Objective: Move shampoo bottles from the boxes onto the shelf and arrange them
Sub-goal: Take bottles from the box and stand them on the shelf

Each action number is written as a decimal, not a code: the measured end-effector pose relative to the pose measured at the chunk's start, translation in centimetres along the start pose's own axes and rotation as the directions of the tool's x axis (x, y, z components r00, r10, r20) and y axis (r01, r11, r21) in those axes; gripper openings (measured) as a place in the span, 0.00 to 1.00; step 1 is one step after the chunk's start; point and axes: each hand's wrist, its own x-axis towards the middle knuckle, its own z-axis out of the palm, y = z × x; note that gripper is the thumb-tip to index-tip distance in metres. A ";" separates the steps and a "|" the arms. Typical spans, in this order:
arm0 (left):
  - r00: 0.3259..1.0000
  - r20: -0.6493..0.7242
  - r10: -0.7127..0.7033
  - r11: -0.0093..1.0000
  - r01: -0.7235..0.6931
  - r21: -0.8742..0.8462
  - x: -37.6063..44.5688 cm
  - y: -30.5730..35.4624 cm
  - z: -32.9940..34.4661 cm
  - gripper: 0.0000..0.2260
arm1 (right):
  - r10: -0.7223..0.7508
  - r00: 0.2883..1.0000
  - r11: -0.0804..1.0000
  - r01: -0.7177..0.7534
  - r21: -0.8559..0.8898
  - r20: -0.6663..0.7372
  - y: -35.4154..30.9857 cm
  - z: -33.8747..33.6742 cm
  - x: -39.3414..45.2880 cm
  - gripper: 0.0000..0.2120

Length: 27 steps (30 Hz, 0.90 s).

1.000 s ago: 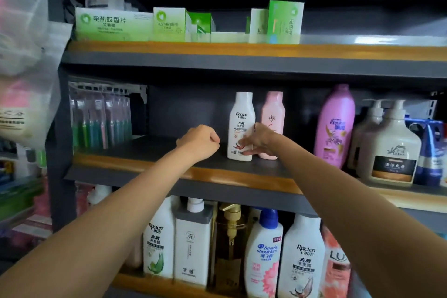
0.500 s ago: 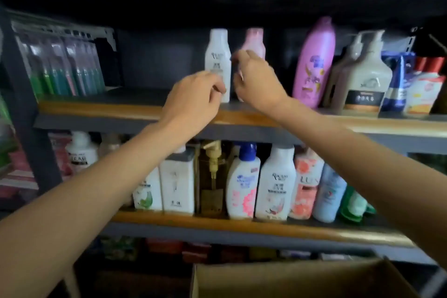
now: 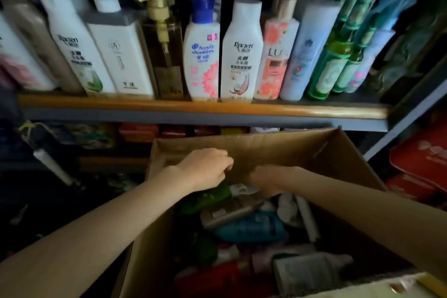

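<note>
Left hand (image 3: pixel 205 169) loosely curled and empty, right hand (image 3: pixel 263 180) too dim to tell, over the open brown cardboard box (image 3: pixel 338 152), where jumbled plastic bottles (image 3: pixel 249 227) could slip from a blind grab

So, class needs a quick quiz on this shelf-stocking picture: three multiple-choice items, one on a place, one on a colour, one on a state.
1. Where are both hands?
A. Over the open cardboard box
B. On the shelf edge
C. Behind the bottles

2. What colour is the cap of the Head & Shoulders bottle?
A. Gold
B. Blue
C. Green

3. How do the bottles in the box lie?
A. Upright in rows
B. On their sides, jumbled
C. Sealed in a bag

Key:
1 A: the left hand and right hand reach into the cardboard box.
2 B: the Head & Shoulders bottle has a blue cap.
3 B: the green bottle and blue bottle lie sideways in a heap.
</note>
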 end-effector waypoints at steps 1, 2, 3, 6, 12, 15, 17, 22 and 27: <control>0.999 0.041 -0.032 0.999 0.033 -0.023 -0.1 -0.3 0.8 0.12 | -0.014 0.998 0.999 0.016 -0.033 0.055 -0.3 1.4 1.7 0.17; 0.995 0.070 -0.064 0.997 0.067 -0.042 -0.3 -0.6 1.5 0.12 | -0.019 0.994 0.997 0.027 -0.072 0.111 -0.9 2.8 3.3 0.20; 0.992 0.085 -0.098 0.993 0.103 -0.060 -0.5 -0.9 2.1 0.12 | -0.015 0.990 0.995 0.029 -0.100 0.137 -1.2 4.2 5.1 0.23; 0.979 0.107 -0.176 0.975 0.188 -0.117 -1.3 -1.4 3.3 0.11 | -0.017 0.988 0.989 0.039 -0.141 0.156 -2.7 6.3 8.1 0.29; 0.957 0.275 -0.091 0.965 0.153 -0.211 -1.6 -1.4 3.3 0.22 | -0.103 0.968 0.983 0.065 0.169 0.229 -3.0 -0.3 4.5 0.11; 0.936 0.349 -0.051 0.929 0.172 -0.327 -1.3 -1.5 1.2 0.34 | -0.161 0.971 0.956 0.110 0.271 0.175 -2.0 -8.0 -0.8 0.09; 0.954 0.299 -0.025 0.893 0.156 -0.421 -1.4 -1.6 -1.4 0.33 | -0.176 0.978 0.939 0.132 0.319 0.113 -1.5 -12.6 -4.7 0.09; 0.995 0.101 -0.001 0.692 0.073 -0.718 -3.4 -0.7 -8.4 0.13 | -0.148 0.947 0.806 0.282 0.521 -0.284 -0.2 -19.6 -13.6 0.14; 0.995 -0.076 -0.061 0.517 -0.034 -0.856 -5.6 -0.8 -14.2 0.13 | -0.115 0.839 0.381 0.531 0.757 -0.532 0.4 -20.8 -17.6 0.19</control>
